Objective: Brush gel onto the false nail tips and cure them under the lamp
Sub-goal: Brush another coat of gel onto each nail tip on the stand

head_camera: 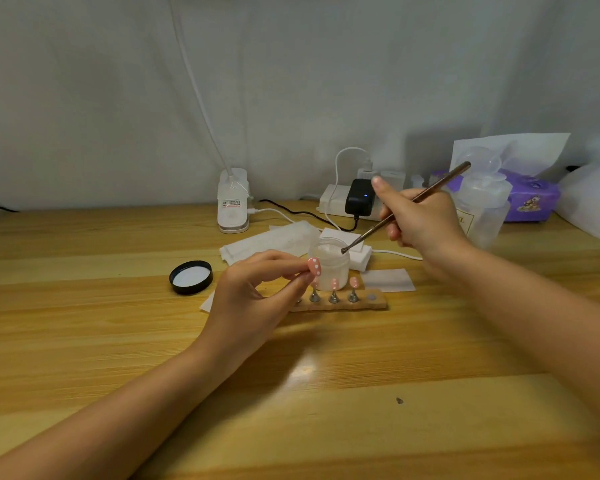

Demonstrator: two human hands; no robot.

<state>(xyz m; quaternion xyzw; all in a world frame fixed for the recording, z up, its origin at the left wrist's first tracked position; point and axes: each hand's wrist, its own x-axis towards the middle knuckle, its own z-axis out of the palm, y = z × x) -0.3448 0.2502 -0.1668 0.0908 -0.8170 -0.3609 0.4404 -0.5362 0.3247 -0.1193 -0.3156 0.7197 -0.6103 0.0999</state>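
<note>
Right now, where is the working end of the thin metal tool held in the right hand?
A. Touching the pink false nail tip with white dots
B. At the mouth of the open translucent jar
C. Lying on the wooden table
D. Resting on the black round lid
B: the right hand grips the thin metal tool, whose lower end sits at the mouth of the open translucent jar, apart from the dotted pink false nail tip pinched by the left hand.
</note>
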